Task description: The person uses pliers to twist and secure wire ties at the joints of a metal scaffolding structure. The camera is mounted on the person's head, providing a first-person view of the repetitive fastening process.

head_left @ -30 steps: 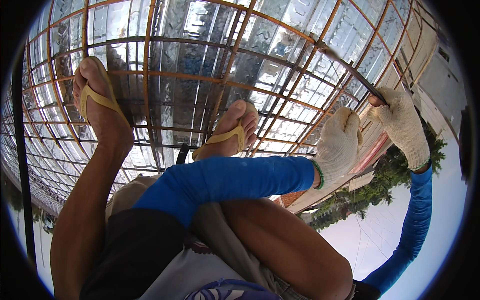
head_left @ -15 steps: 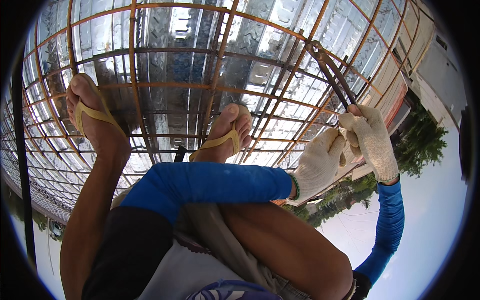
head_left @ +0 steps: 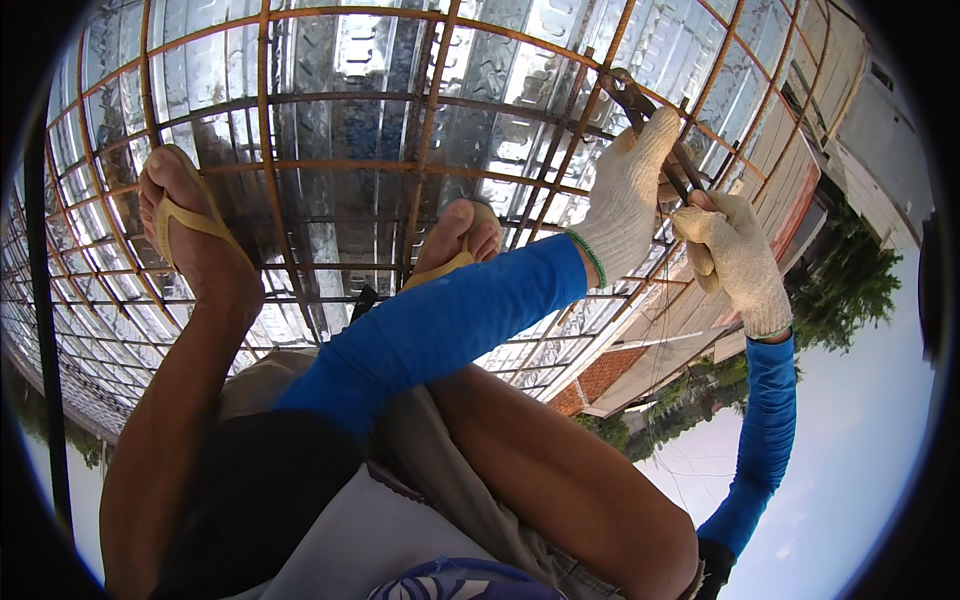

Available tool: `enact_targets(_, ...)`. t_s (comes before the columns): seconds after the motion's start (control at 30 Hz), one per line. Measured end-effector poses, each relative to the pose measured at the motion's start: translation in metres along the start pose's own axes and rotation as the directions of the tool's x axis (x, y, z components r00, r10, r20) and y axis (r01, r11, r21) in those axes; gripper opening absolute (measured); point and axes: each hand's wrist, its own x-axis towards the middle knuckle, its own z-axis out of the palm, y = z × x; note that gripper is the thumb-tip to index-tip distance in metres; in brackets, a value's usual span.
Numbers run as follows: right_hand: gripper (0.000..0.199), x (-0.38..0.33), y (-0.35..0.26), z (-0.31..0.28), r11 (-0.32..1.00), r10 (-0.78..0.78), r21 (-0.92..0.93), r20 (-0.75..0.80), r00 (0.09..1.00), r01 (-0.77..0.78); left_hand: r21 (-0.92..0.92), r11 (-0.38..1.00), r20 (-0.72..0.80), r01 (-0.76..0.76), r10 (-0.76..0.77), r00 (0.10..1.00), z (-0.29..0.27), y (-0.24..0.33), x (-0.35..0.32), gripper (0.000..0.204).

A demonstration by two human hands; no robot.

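Long-handled metal pincers (head_left: 684,166) lie slantwise, their jaws at a rusty reinforcing bar of the grid (head_left: 560,180). My right hand (head_left: 738,255), in an off-white knit glove, is closed round the ends of the handles. My left hand (head_left: 625,185), gloved alike with a green cuff edge, reaches across to the pincers just below the jaws. One of its fingers points up over a handle, and others curl in beside the tool. What these fingers hold is hidden. Blue sleeves cover both forearms.
Under the grid lies shiny ribbed metal decking (head_left: 350,130). My left foot (head_left: 180,200) and right foot (head_left: 455,240), in yellow flip-flops, rest on it. Buildings (head_left: 870,130) and trees (head_left: 850,270) stand beyond at the right. A dark pole (head_left: 42,300) crosses the left edge.
My left hand has moved up from beside my right hand to the pincers near their jaws. The right hand keeps its grip on the handles, with the jaws still at the bar.
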Motion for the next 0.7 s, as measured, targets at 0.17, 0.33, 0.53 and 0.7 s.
enact_targets(0.17,0.039,0.001,0.010,0.000,0.996,-0.079,-0.037,-0.050,0.996,0.077,-0.191,0.981,-0.024,-0.035,0.031,0.999,0.035,0.009,0.011,0.032)
enact_targets(0.33,0.038,-0.036,0.011,0.029,0.316,-0.712,-0.906,-0.032,0.701,0.280,-0.109,0.984,-0.240,-0.142,0.113,0.964,0.052,0.008,0.013,0.028)
enact_targets(0.53,0.042,-0.010,0.034,0.032,-0.003,-0.513,-0.982,-0.159,0.844,-0.187,-0.147,0.981,-0.292,-0.130,0.082,0.953,0.068,0.011,0.004,0.029)
enact_targets(0.7,0.042,-0.003,0.014,-0.001,0.270,-0.425,-0.959,-0.034,0.904,0.091,-0.170,0.983,-0.268,-0.068,0.020,0.963,0.064,0.011,0.006,0.032)
